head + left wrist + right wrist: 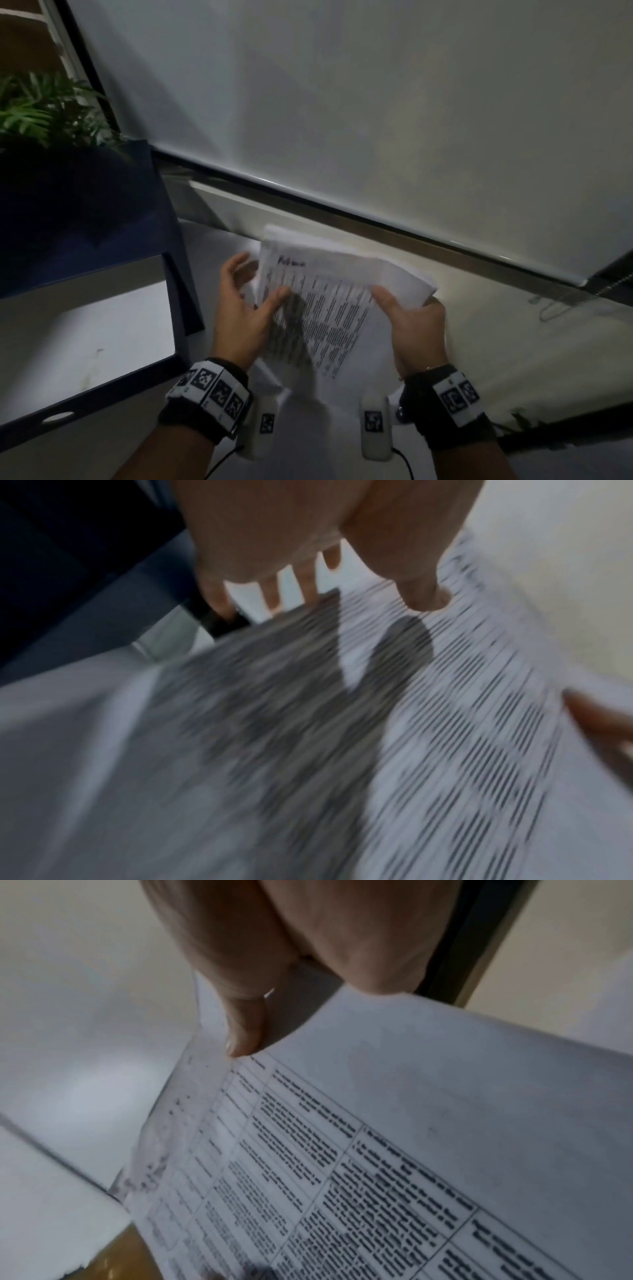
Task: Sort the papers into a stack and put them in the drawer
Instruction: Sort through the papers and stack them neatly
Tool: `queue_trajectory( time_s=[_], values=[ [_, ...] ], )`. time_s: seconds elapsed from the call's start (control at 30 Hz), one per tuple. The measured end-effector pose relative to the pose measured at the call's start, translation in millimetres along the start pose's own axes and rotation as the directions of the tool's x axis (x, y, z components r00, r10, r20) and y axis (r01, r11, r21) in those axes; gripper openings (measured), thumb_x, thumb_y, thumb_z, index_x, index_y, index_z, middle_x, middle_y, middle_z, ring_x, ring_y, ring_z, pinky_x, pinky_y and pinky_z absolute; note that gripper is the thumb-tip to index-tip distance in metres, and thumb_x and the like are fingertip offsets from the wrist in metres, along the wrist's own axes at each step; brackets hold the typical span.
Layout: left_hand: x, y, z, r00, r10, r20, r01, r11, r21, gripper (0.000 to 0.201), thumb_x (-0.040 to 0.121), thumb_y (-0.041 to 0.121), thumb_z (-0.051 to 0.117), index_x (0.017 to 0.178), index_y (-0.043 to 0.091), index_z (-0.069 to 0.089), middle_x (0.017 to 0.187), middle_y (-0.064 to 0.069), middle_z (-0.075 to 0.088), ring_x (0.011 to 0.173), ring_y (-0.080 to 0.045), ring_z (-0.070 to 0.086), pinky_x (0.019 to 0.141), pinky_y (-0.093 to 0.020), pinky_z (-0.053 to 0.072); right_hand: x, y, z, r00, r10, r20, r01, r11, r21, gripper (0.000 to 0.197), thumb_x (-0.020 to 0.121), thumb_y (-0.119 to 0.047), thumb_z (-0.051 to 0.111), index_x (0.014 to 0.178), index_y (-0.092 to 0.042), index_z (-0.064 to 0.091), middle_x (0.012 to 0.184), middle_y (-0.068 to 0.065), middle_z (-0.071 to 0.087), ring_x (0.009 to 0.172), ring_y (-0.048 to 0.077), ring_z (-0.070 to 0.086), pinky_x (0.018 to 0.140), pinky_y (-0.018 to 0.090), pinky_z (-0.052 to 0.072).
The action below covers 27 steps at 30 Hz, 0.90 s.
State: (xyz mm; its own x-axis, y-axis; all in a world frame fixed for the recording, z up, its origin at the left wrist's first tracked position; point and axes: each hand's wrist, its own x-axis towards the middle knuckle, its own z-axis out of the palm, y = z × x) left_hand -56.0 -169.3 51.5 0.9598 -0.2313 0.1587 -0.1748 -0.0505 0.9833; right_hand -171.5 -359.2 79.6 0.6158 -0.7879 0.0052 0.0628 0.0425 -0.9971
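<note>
White printed papers (325, 308), mid-frame, pinched by left hand (239, 308) and right hand (414, 325) grips; edges need evening, then open blue drawer (102, 399) lower-left.

We are holding the papers (322, 308) above the bench (513, 359), with the printed sheet facing up. Our left hand (243, 308) is pinching the left edge, thumb on top. Our right hand (414, 322) is gripping the right edge. The open drawer (113, 383) is sitting at left.

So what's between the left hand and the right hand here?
Only the papers: the printed top sheet spans from the left hand to the right hand, which pinches its edge. Head view shows it best.
</note>
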Motion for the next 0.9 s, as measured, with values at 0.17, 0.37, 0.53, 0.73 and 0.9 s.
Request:
queue_trajectory(
  time_s=[0.17,0.37,0.53,0.73,0.9],
  values=[
    [-22.4,-76.7,0.5,0.860,-0.447,-0.248,0.461,0.887,-0.002,0.128,0.054,0.069,0.077,0.151,0.018,0.012,0.151,-0.009,0.033,0.139,-0.024,0.036,0.114,-0.040,0.030,12.7,10.9,1.3,0.948,0.247,-0.202,-0.213,0.961,0.176,0.023,0.086,-0.013,0.075,0.106,-0.004,0.069,0.093,0.012,0.075,0.068,0.019,0.072,0.052,0.024,0.057],
    [-63.2,-167.8,-0.7,0.553,-0.828,-0.091,0.811,0.561,-0.168,0.104,0.047,0.070,0.075,0.133,0.022,0.043,0.127,-0.006,0.060,0.110,-0.031,0.063,0.096,-0.051,0.051,15.8,103.2,0.7,0.642,0.700,-0.313,-0.667,0.711,0.221,0.061,0.078,-0.050,0.077,0.113,-0.002,0.064,0.099,0.011,0.071,0.086,0.031,0.072,0.068,0.044,0.060],
    [-54.7,-157.2,-4.4,0.568,-0.820,-0.068,0.819,0.571,-0.050,0.063,0.054,0.045,0.074,0.100,0.003,0.067,0.097,-0.019,0.073,0.083,-0.035,0.072,0.074,-0.056,0.059,5.7,153.9,-30.5,0.507,0.789,-0.348,-0.807,0.576,0.130,0.057,0.088,-0.054,0.063,0.120,-0.008,0.054,0.084,0.013,0.058,0.050,0.024,0.058,0.033,0.023,0.044],
    [-36.9,-138.9,-16.1,0.637,-0.761,-0.123,0.747,0.570,0.342,0.035,0.082,0.016,0.068,0.114,0.001,0.065,0.110,-0.016,0.069,0.098,-0.030,0.067,0.081,-0.029,0.050,-15.2,196.6,-54.3,0.584,0.746,-0.319,-0.783,0.622,0.022,0.048,0.071,-0.013,0.086,0.111,0.004,0.066,0.101,0.019,0.071,0.083,0.035,0.069,0.073,0.050,0.060],
    [-31.6,-156.6,-39.8,0.720,-0.687,-0.099,0.657,0.628,0.418,0.039,0.076,0.010,0.071,0.113,0.008,0.061,0.110,-0.013,0.069,0.094,-0.028,0.067,0.086,-0.037,0.055,8.1,194.3,-67.5,0.795,0.574,-0.196,-0.605,0.734,-0.308,0.041,0.073,0.005,0.078,0.113,-0.001,0.069,0.102,0.015,0.073,0.082,0.029,0.068,0.074,0.037,0.057]
  ],
)
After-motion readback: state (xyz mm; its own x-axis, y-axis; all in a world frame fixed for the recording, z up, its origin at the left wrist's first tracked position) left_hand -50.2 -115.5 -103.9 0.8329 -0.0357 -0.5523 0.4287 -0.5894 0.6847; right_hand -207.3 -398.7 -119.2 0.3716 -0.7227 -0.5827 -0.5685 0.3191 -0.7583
